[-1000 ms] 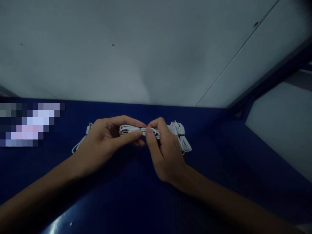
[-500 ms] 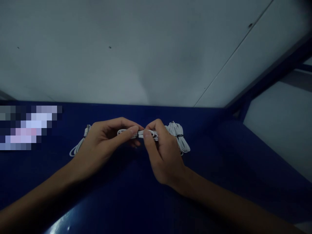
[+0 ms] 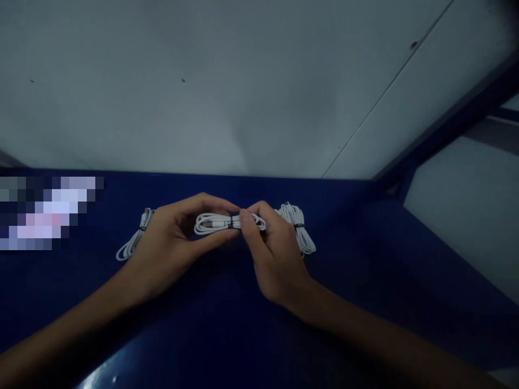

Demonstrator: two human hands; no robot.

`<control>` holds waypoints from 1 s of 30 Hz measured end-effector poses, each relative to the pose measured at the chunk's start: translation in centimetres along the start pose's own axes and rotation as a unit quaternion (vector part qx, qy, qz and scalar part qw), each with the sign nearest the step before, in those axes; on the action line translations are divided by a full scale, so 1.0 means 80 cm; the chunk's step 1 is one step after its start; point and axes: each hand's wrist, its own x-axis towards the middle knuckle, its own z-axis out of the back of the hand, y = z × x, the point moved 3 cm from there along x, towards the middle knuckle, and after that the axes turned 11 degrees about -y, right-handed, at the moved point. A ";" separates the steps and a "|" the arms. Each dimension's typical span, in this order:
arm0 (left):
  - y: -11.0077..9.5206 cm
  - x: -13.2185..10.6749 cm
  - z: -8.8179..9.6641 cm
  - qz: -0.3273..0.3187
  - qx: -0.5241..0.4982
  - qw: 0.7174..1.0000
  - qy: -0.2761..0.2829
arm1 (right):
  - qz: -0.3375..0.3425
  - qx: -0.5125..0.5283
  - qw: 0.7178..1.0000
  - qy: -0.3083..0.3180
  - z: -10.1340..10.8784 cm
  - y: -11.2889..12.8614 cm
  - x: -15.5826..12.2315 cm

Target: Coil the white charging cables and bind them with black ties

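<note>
A coiled white cable (image 3: 213, 222) with a dark tie round its middle is held between both hands above the dark blue table (image 3: 365, 281). My left hand (image 3: 170, 246) cups its left half, with fingers above and thumb below. My right hand (image 3: 275, 254) pinches the coil at the tie with thumb and forefinger. A second tied white cable bundle (image 3: 302, 235) lies on the table just right of my right hand. A third white cable (image 3: 132, 243) lies on the table behind my left hand, partly hidden by it.
A pale grey wall (image 3: 243, 86) rises right behind the table's far edge. A dark blue frame bar (image 3: 454, 124) slants up at the right. A blurred-out patch sits at the left on the table.
My left thumb has dropped below the coil, so more of the cable shows between the hands. Both hands stay in nearly the same place.
</note>
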 end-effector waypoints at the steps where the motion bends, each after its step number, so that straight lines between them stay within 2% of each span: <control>1: -0.001 0.000 0.000 -0.003 0.004 1.000 -0.002 | 0.003 -0.001 1.000 0.000 0.000 0.000 0.000; 11: -0.002 0.000 -0.002 0.021 0.014 1.000 -0.005 | 0.041 -0.002 0.999 0.009 -0.002 -0.003 0.003; 17: -0.002 0.001 -0.004 0.041 -0.002 0.999 -0.001 | 0.037 0.004 0.999 0.019 -0.003 -0.005 0.003; 23: -0.005 0.000 -0.005 0.051 -0.018 0.998 0.031 | 0.071 0.009 0.997 0.019 -0.002 -0.002 0.003; 30: -0.003 -0.005 -0.009 0.070 -0.083 0.992 0.071 | 0.126 0.013 0.992 0.000 0.000 0.008 0.001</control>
